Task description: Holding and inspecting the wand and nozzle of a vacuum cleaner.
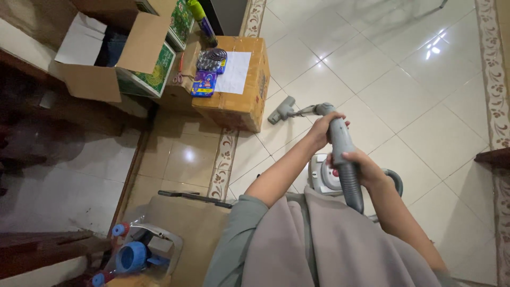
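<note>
Far left: open box, sealed carton on floor. Centre: nozzle flat on tile, near carton. Left hand wrapped round wand; right hand clamped on hose. Vacuum below. Best: keep nozzle flat, strokes slow, skirt carton edge.

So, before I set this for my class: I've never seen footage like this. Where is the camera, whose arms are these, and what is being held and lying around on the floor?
There is one picture, taken by a camera worn on a person's head and looking down, so the arms are that person's own. The left hand grips the upper end of a grey vacuum wand; the right hand holds the ribbed hose lower down. The nozzle rests on the pale tiled floor, and the vacuum body sits below the hands. Further away stand a sealed cardboard box with a white sheet and small packets on top, and an open box.
</note>
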